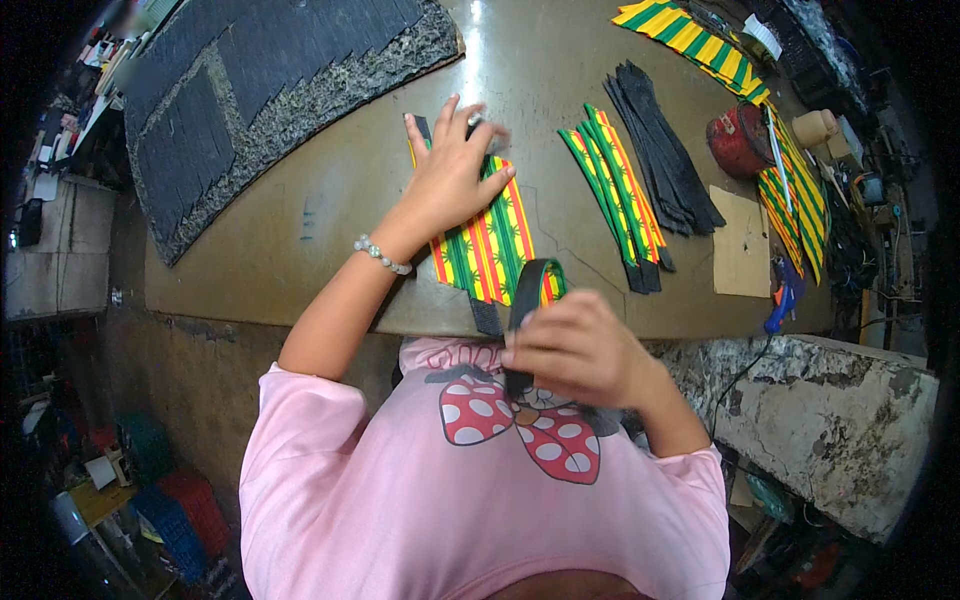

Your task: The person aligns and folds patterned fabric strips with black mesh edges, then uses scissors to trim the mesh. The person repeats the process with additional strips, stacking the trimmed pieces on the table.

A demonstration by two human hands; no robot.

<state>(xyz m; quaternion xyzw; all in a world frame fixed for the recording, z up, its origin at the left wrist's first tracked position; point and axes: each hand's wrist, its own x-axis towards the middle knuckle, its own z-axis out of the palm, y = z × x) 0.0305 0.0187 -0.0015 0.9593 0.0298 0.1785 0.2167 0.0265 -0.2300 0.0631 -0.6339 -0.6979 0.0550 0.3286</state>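
Observation:
Patterned strips in green, yellow and red with leaf shapes (480, 250) lie side by side on the table in front of me, black ends showing at top and bottom. Across their far part rests my left hand (452, 170), fingers spread, its fingertips slightly blurred. My right hand (585, 345), also blurred, is closed around a black-backed strip (540, 280) near the table's front edge. That strip bends over in a loop, and some of its patterned side shows. What the fingers cover of it is hidden.
To the right lie more patterned strips (615, 190) and a stack of black strips (660, 160). Beyond are a cardboard piece (741, 240), a red pot (738, 142) and a blue glue gun (785, 300) with a cord. A dark rough-edged board (290, 90) covers the far left.

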